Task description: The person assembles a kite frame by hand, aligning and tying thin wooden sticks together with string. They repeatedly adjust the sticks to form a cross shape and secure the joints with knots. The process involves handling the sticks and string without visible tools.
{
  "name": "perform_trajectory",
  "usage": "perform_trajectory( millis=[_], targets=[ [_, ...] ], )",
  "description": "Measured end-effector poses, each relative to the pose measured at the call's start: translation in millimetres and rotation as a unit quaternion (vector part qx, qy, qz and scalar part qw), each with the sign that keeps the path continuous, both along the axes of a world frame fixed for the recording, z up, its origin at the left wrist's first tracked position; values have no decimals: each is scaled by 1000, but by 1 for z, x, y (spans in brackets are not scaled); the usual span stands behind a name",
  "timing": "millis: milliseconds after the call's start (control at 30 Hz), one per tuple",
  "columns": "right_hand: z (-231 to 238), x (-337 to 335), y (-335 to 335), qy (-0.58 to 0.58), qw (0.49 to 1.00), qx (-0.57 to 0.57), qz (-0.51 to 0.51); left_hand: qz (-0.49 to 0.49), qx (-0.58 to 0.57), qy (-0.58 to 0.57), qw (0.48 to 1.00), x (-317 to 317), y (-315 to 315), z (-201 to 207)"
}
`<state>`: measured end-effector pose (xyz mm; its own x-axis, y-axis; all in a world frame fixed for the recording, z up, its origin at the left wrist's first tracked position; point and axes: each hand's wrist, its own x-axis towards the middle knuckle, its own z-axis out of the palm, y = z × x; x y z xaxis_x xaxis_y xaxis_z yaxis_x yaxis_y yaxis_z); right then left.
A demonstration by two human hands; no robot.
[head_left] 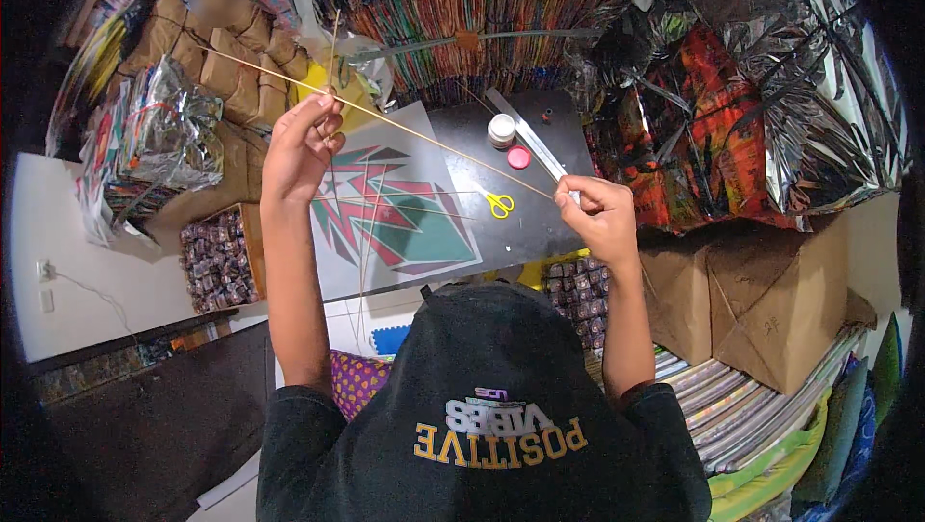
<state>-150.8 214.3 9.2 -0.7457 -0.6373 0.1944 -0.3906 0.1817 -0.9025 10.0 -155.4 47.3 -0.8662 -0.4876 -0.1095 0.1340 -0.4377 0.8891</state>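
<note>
My left hand (pixel 303 144) is raised above the table's left side, its fingers pinched where a long thin bamboo stick (pixel 424 137) crosses a second, upright stick (pixel 335 45). At the long stick's right end my right hand (pixel 599 219) closes thumb and fingers on it. The long stick slants from upper left down to the right, and its far left end is free. Below lies a pale sheet with a red, green and grey angular pattern (pixel 434 231). Several thin lines, sticks or their shadows, cross over it; I cannot tell which.
On the dark table (pixel 540 233) are yellow-handled scissors (pixel 499 204), a white jar (pixel 501 129), a pink lid (pixel 518 157) and a metal ruler (pixel 540 148). Stacked folded sheets (pixel 462 2) rise behind. Plastic-wrapped bundles (pixel 694 127) and brown boxes (pixel 771 300) stand at right, wrapped packages (pixel 236 74) at left.
</note>
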Motion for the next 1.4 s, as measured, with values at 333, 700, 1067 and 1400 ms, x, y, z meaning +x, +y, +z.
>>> perform_trajectory(
  millis=[333,700,1067,1400],
  targets=[
    [4,-1,-4,12,1000,12,0,23,8,-13,1000,-2,2,6],
    [14,-28,-1,73,994,44,-67,11,-130,-79,988,-5,20,3],
    [50,13,-76,-33,977,-54,203,-156,-210,-27,965,-29,106,20],
    [31,6,-68,-143,967,-46,206,-167,-227,-59,958,-19,106,26]
  ],
)
